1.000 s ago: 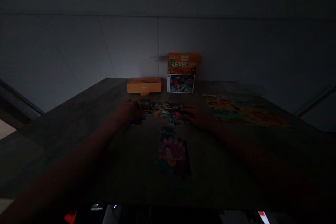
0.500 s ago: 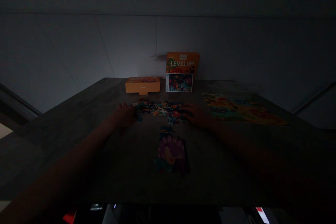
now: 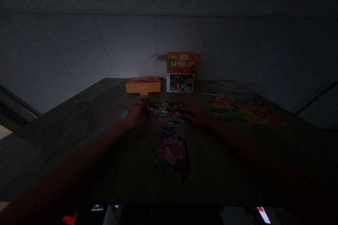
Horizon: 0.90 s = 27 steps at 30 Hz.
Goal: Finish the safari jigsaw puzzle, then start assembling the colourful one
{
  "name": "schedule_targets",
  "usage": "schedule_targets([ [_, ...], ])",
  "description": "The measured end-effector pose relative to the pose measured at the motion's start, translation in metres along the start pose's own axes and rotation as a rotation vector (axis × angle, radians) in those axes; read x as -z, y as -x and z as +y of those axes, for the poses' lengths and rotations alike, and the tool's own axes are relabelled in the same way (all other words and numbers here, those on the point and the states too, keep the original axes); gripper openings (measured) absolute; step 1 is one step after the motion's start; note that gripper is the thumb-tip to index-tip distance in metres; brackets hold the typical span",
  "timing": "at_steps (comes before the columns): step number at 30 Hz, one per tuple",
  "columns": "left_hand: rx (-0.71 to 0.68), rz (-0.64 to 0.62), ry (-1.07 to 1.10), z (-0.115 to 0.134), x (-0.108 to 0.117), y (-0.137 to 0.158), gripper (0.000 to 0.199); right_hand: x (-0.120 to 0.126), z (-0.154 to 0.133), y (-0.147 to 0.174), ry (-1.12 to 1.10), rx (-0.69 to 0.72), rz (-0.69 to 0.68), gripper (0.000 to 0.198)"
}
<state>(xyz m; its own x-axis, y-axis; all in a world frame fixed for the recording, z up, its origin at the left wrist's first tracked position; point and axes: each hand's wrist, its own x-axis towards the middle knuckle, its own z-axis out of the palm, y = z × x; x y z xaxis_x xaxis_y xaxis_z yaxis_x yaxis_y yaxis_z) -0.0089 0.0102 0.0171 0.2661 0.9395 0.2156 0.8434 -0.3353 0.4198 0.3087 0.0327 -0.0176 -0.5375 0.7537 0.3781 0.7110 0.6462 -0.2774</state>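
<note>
A loose heap of jigsaw puzzle pieces [image 3: 165, 109] lies in the middle of the dim table. At its left side is my left hand [image 3: 137, 113], fingers curled down among the pieces; whatever they pinch is hidden. My right hand [image 3: 199, 115] rests at the heap's right edge, fingers stretched and apart, touching pieces there. Nearer to me lies a joined puzzle section [image 3: 171, 154] with a purple, bird-like picture. A dark blue part [image 3: 167, 132] adjoins its upper edge.
Behind the heap, an orange box [image 3: 143, 86] lies flat beside an upright puzzle box [image 3: 182, 72] marked "LEVEL UP!". A colourful picture sheet [image 3: 245, 110] lies on the grey table [image 3: 79, 119] at right. A pale wall [image 3: 126, 42] stands behind.
My left hand has moved right, into the heap, and some pieces now show to its left. My right hand stays almost where it was.
</note>
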Motion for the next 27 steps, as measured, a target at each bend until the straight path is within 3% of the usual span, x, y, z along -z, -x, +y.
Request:
schedule_targets([
  [3,-0.176,0.027,0.214,0.01,-0.008,0.004,0.018,0.01,-0.019,0.0,-0.03,-0.02,0.059,0.035],
  [5,-0.219,0.02,0.343,0.017,-0.013,0.008,0.019,0.014,-0.041,0.003,-0.111,-0.043,0.067,0.034],
  [10,-0.358,-0.156,0.45,0.029,-0.019,0.018,0.017,0.006,-0.094,0.011,-0.263,-0.062,-0.091,0.025],
  [14,-0.47,-0.278,0.394,0.027,-0.017,0.019,0.015,-0.006,-0.1,0.011,-0.295,-0.036,-0.121,0.03],
  [19,-0.465,-0.363,0.302,0.026,-0.011,0.019,0.025,-0.007,-0.089,0.009,-0.356,-0.024,-0.186,0.032],
  [22,-0.461,-0.325,0.288,0.028,-0.008,0.021,0.026,-0.005,-0.089,0.01,-0.364,-0.017,-0.187,0.03],
  [27,-0.389,-0.105,0.417,0.03,-0.007,0.021,0.021,-0.006,-0.089,0.011,-0.358,-0.013,-0.137,0.029],
])
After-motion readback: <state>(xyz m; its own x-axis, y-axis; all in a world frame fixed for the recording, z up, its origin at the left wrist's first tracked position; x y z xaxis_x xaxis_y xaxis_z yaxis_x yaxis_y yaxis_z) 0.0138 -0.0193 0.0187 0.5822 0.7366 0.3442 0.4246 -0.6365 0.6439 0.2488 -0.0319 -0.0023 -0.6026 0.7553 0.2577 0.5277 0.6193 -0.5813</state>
